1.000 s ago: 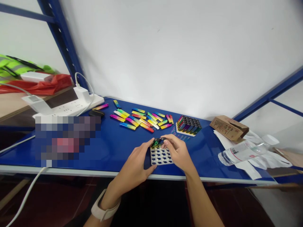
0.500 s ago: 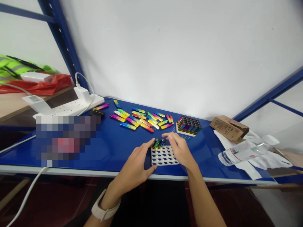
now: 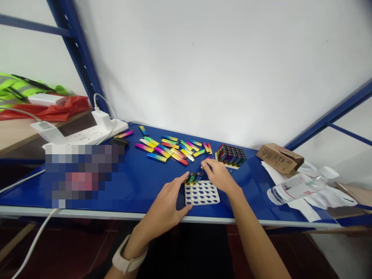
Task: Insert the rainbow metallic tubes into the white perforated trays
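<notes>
A white tray (image 3: 202,197) with rows of holes lies near the table's front edge. Two shiny cigarette lighters (image 3: 194,178) with black tops stand upright in its back left corner. My left hand (image 3: 165,205) grips the tray's left side, thumb at the front corner and index finger by the standing lighters. Just behind the tray, my right hand (image 3: 217,174) has its fingers closed on a lighter (image 3: 202,166); pink and yellow ends show, the rest is covered. Several loose rainbow-coloured lighters (image 3: 162,151) lie scattered behind the hands.
A second tray, packed with upright lighters (image 3: 231,154), stands at the back right. Further right are a cardboard box (image 3: 277,158), a clear plastic bottle (image 3: 293,188) and white paper. A white power strip (image 3: 84,135) with chargers and cables lies on the left.
My right hand has moved up and away from the tray and now has a lighter in its fingers. My left hand has stayed at the tray.
</notes>
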A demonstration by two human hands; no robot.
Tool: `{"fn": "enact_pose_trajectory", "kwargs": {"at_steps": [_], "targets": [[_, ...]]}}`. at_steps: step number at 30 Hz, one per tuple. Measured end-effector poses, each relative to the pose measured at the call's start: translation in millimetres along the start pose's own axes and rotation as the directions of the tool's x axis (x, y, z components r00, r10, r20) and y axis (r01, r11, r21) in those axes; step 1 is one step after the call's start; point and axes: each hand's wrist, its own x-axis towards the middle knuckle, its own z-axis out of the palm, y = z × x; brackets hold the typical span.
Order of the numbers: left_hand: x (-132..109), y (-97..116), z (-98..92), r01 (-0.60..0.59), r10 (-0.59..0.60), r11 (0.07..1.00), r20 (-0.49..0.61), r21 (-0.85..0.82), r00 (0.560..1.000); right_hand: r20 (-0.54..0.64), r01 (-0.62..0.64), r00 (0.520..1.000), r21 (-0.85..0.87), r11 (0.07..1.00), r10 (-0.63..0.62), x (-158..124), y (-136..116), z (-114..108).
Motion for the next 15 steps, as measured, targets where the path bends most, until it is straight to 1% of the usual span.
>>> {"fn": "enact_pose_trajectory", "kwargs": {"at_steps": [2,4,6,10,13,15], "targets": [[0.4,0.5,-0.1,0.005,-0.005,1.0,0.003,-0.001,1.0,-0.106,-0.015,0.994,-0.032,0.999,0.012,-6.2,4.7,1.0],[0.9,1.1,-0.3,0.006,-0.006,1.0,0.005,-0.003,1.0,-0.206,-0.015,0.979,-0.066,0.998,0.001,-12.5,13.0,4.5],[1.1,1.4,-0.5,0.007,-0.007,1.0,0.006,-0.006,1.0,-0.256,-0.013,0.967,-0.087,0.996,-0.01,-18.2,22.1,8.2],[1.2,1.3,-0.8,0.012,-0.012,1.0,0.01,-0.012,1.0,-0.245,-0.027,0.969,-0.087,0.996,0.005,-26.1,32.8,8.8],[1.4,0.7,-0.7,0.009,-0.009,1.0,0.009,-0.014,1.0,-0.229,-0.04,0.973,-0.079,0.996,0.021,-28.3,32.7,5.0],[1.4,0.4,-0.5,0.008,-0.008,1.0,0.009,-0.012,1.0,-0.204,-0.091,0.977,-0.103,0.991,0.068,-27.8,30.2,3.7]]}}
